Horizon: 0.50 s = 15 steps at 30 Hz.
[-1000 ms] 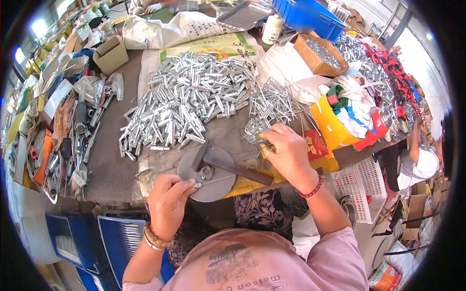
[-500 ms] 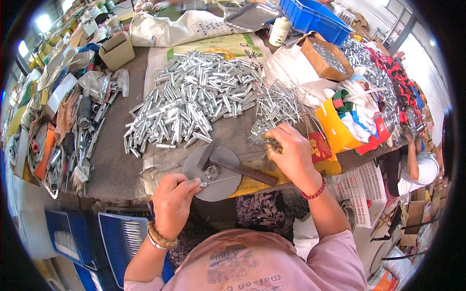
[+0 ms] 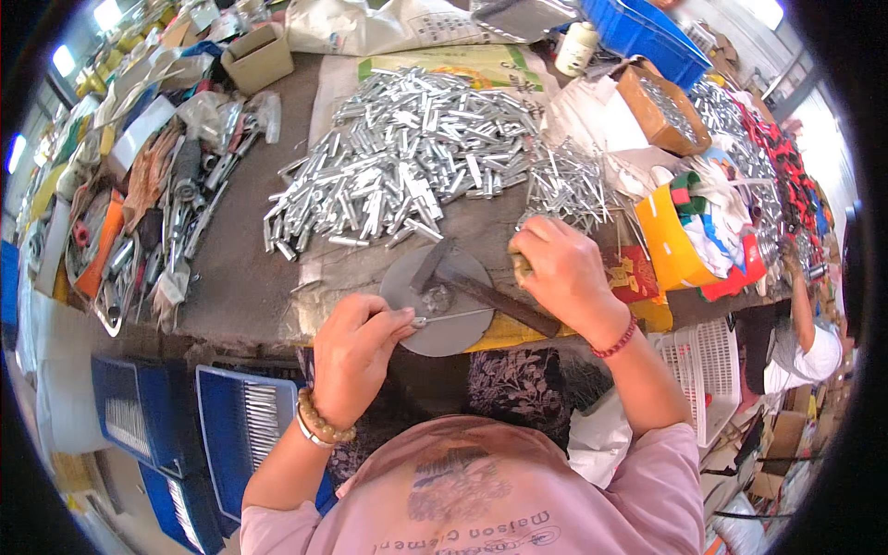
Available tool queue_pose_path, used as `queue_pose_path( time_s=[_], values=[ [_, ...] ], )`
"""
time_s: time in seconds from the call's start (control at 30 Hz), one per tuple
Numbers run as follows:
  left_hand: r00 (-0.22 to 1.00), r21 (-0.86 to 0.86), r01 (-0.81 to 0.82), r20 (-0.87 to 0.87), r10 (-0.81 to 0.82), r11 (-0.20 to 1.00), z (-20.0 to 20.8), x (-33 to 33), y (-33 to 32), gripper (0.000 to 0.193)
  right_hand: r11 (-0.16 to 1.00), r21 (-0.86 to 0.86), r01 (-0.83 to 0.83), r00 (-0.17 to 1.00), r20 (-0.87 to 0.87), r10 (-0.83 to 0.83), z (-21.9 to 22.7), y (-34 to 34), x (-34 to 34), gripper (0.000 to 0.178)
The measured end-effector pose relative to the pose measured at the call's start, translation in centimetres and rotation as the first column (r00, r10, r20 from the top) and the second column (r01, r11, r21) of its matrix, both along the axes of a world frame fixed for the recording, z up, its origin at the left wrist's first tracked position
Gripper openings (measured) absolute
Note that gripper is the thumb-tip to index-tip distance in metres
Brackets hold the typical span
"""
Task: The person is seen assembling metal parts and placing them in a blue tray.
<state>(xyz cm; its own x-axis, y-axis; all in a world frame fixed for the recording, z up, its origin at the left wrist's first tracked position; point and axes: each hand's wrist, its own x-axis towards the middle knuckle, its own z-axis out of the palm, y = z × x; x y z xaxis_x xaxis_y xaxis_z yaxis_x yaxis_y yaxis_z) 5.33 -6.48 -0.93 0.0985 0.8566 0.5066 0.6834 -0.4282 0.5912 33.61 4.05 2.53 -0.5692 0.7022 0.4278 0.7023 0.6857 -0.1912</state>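
At the near edge of the dark workbench (image 3: 242, 254), the person's left hand (image 3: 354, 350) has thumb and fingers pinched together on the end of a thin metal rod (image 3: 455, 317), which points rightward across the front part of a round grey plate (image 3: 449, 342). A hammer (image 3: 504, 305) lies with its head on that plate, close beside a small metal lump (image 3: 437, 298), its wooden handle slanting off toward the right. Over by the handle, the right hand (image 3: 566, 276) has its fingers curled in toward the thumb; from where I stand I cannot tell whether anything is between them. Just beyond it sits a loose heap of thin pins (image 3: 566, 190), and left of those spreads a much larger pile of silver tubes (image 3: 407, 153). A red packet (image 3: 632, 277) lies right of the hand, next to a yellow container (image 3: 673, 248) stuffed with cloths. Below the bench, at the person's left, blue crates (image 3: 215, 425) hold slender silver pieces.
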Motion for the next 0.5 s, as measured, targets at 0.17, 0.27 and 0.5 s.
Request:
queue_pose_path(
  time_s=[0.17,0.27,0.5],
  values=[
    [0.999,0.000,-0.024,-0.031,0.024,1.000,0.3,-0.1,-0.1,0.028,0.961,-0.252,-0.114,0.965,-0.260,0.046,1.6,-2.5,-2.9,0.020],
    [0.999,0.003,-0.028,-0.040,0.028,1.000,0.3,-0.1,-0.1,0.026,0.962,-0.164,-0.220,0.947,-0.275,0.169,0.2,-3.6,-5.5,0.026],
    [0.999,-0.013,-0.002,-0.053,0.002,1.000,0.1,-0.3,-0.3,0.019,0.926,-0.122,-0.357,0.870,-0.405,0.282,0.1,-4.4,-9.1,0.045]
  ],
)
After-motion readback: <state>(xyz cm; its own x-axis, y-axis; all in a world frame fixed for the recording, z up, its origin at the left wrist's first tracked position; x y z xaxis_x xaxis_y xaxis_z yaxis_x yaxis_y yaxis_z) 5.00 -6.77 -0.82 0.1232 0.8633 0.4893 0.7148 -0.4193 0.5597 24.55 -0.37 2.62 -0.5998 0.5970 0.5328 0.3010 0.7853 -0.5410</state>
